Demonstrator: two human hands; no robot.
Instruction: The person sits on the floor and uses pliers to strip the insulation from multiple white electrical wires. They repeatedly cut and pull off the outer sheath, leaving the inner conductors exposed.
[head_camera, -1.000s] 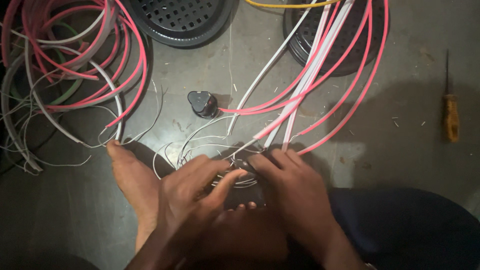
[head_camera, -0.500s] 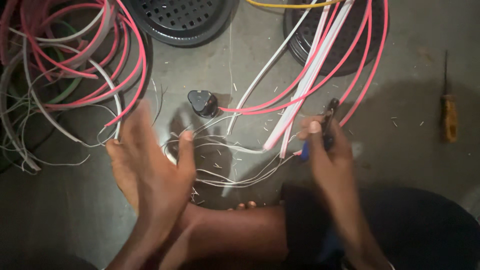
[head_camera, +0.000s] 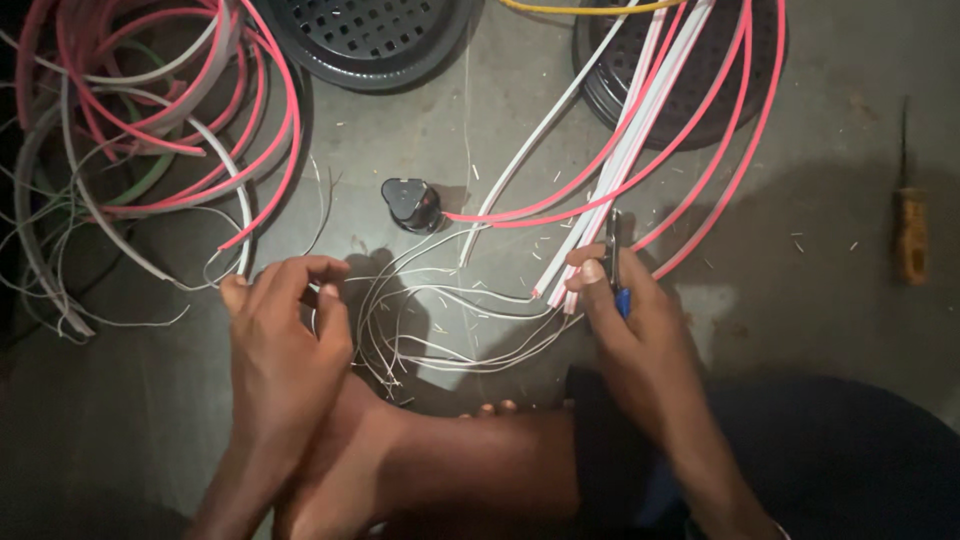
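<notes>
- Right hand (head_camera: 625, 310) is wrapped around a small tool with a blue handle (head_camera: 618, 290) (pliers or a cutter, can't say which). The dark tip pokes up past the thumb, and the grip is a closed fist around the handle.
- That tip sits right against the ends of the pink and white cables (head_camera: 640, 150), which run up and to the right, across a black perforated cover (head_camera: 690, 100).
- Left hand (head_camera: 285, 335) is curled loosely, fingers bent in towards the thumb. It looks like it's pinching one of the thin bare wires (head_camera: 440, 320), but the light is too dim to tell for sure.
- Those thin wires fan out across the floor between the two hands, looping down towards a bare foot (head_camera: 440, 460) under them.
- A little black plug (head_camera: 410, 203) lies just above the wires, with a pink cable running to it.
- A messy coil of pink, white and grey cable (head_camera: 150, 130) sits to the upper left, well clear of both hands.
- A screwdriver with an orange handle (head_camera: 908, 225) lies far off to the right.
</notes>
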